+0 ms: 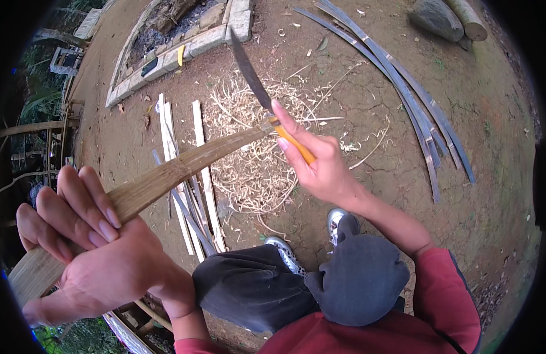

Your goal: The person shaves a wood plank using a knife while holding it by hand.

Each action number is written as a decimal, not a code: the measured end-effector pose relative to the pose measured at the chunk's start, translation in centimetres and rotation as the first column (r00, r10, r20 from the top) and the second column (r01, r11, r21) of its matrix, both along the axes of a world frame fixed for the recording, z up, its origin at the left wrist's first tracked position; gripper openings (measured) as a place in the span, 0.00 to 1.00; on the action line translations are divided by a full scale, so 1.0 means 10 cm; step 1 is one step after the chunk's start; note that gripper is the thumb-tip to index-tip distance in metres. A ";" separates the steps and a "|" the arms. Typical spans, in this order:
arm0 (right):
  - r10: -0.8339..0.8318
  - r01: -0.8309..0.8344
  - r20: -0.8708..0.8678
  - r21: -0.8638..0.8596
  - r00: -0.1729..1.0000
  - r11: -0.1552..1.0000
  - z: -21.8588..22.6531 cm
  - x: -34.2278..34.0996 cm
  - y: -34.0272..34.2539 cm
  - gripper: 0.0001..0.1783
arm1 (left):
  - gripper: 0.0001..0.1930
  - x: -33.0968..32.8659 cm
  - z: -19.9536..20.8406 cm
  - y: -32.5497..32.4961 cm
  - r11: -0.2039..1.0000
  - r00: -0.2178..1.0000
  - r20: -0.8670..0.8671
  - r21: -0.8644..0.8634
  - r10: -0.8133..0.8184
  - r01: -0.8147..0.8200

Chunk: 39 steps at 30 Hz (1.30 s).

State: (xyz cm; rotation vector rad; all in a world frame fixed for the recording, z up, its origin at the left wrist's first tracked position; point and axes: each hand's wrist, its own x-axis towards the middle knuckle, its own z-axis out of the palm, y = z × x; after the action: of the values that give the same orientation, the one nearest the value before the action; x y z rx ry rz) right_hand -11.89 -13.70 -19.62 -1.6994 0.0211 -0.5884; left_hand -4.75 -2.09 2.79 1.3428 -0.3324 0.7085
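My left hand (114, 265) is closed around a pale bamboo strip (178, 168), which slants up and to the right across the view. My right hand (326, 165) grips a knife (249, 71) by its yellow handle, thumb stretched along it toward the blade. The blade is long, dark and slightly curved, pointing up and away to the left. At its far end the strip meets the knife where handle and blade join; whether the edge bites into it I cannot tell. Beneath them lies a heap of curly shavings (249, 183) on the ground.
Several cut strips (203, 177) lie left of the shavings. Long curved bamboo lengths (411, 97) rest at the right. A stone-edged fire pit (193, 46) is at the far left, with a yellow object (180, 55) on its rim. A rock (435, 20) and log (466, 19) sit far right.
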 end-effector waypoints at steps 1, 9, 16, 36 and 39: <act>-0.055 0.053 0.117 0.028 0.992 0.998 -0.02 0.06 -0.01 0.33 | 0.40 0.00 0.03 0.01 0.999 0.999 0.005 0.021 -0.040 0.040; -0.003 0.004 0.020 -0.067 1.000 0.998 0.03 0.07 -0.04 0.32 | 0.41 0.07 -0.02 0.10 0.997 0.999 -0.004 0.065 -0.043 0.043; 0.116 -0.157 -0.309 -0.112 0.944 0.981 0.00 0.11 -0.21 0.33 | 0.41 0.14 0.09 0.34 0.685 0.675 0.140 0.038 -0.724 0.727; -0.076 -0.154 -0.475 -0.428 0.877 0.891 -0.67 -0.08 -0.12 0.30 | 0.41 0.40 0.02 0.83 0.821 0.819 0.089 0.135 -0.567 0.554; -0.092 -0.141 -0.447 -0.461 0.890 0.876 -0.60 -0.09 -0.12 0.29 | 0.32 0.60 0.10 1.02 0.600 0.615 0.005 0.223 -0.789 0.768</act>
State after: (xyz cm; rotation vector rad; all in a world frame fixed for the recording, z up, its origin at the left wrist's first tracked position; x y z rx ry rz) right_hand -12.78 -14.94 -25.57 -2.2998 0.2048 -0.1550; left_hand 1.21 8.12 3.80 1.1776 -1.0366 -0.0201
